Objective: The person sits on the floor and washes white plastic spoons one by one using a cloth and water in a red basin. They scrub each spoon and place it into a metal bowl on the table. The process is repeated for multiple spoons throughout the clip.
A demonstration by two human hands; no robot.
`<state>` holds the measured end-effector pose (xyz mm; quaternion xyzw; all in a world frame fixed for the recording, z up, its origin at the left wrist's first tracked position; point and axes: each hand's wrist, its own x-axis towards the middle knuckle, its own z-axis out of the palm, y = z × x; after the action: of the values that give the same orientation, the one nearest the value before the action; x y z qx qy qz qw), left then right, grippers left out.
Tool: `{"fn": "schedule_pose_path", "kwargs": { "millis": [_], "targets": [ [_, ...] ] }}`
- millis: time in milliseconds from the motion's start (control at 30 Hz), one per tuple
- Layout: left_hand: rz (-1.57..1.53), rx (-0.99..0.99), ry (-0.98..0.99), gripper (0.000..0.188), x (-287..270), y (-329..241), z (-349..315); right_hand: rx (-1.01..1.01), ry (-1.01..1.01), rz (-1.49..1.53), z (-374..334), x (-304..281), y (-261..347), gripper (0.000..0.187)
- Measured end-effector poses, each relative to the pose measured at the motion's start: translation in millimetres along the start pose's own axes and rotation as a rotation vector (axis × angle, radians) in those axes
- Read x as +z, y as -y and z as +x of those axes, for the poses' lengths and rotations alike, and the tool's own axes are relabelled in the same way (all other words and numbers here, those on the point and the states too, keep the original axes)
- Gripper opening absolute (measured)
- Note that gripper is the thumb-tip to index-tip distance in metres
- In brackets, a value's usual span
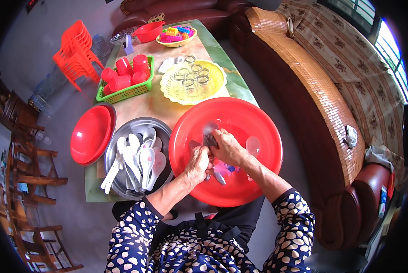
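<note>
Both hands are over a large red basin (271,141) with water in it. My left hand (197,164) is closed around metal spoons (219,178), whose ends stick out below the fist. My right hand (229,147) touches it, fingers pinched on a grey textured wad (208,139); motion blur hides its exact kind. A pale spoon (253,145) lies in the basin to the right of my right hand. Something blue and pink shows beneath my hands. Left of the basin, a metal bowl (111,170) holds several white soup spoons (146,160).
Red plates (91,135) overhang the table's left edge. Behind stand a yellow basin (170,93) of glasses, a green basket (127,93) of red cups, and a toy-block bowl (176,44). A long sofa (299,91) runs along the right; red stools (76,50) stand far left.
</note>
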<state>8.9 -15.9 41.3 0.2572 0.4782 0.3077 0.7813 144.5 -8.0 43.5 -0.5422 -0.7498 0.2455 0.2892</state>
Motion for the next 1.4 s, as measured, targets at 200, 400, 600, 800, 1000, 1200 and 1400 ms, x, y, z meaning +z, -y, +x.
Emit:
{"fn": "schedule_pose_path", "kwargs": {
  "millis": [200, 400, 600, 800, 1000, 1200, 1400],
  "targets": [
    [-0.071, -0.017, 0.159, 0.033, -2, -9, -6, 0.052, 0.226, 0.454, -7, -34, 13, 0.034],
    [0.007, 0.066, 0.137, 0.055, -4, -2, -2, -0.079, -0.4, -0.238, 5, 3, 17, 0.022],
    [0.081, 0.183, 0.024, 0.055, 7, -3, -4, -0.008, -0.427, -0.289, 1, 7, 24, 0.025],
    [0.202, 0.402, -0.085, 0.057, 6, -3, 5, 0.038, -0.142, 0.128, -5, -4, 18, 0.021],
    [0.312, 0.534, -0.177, 0.038, -27, 6, 25, 0.273, 0.141, -0.06, -6, -44, 21, 0.022],
    [-0.094, 0.222, 0.192, 0.017, -18, -6, 12, 0.158, 0.242, -0.526, -19, -1, -11, 0.035],
    [-0.149, 0.305, 0.197, 0.027, -15, -7, 13, 0.164, 0.056, 0.315, -22, -47, 9, 0.029]
  ]
}}
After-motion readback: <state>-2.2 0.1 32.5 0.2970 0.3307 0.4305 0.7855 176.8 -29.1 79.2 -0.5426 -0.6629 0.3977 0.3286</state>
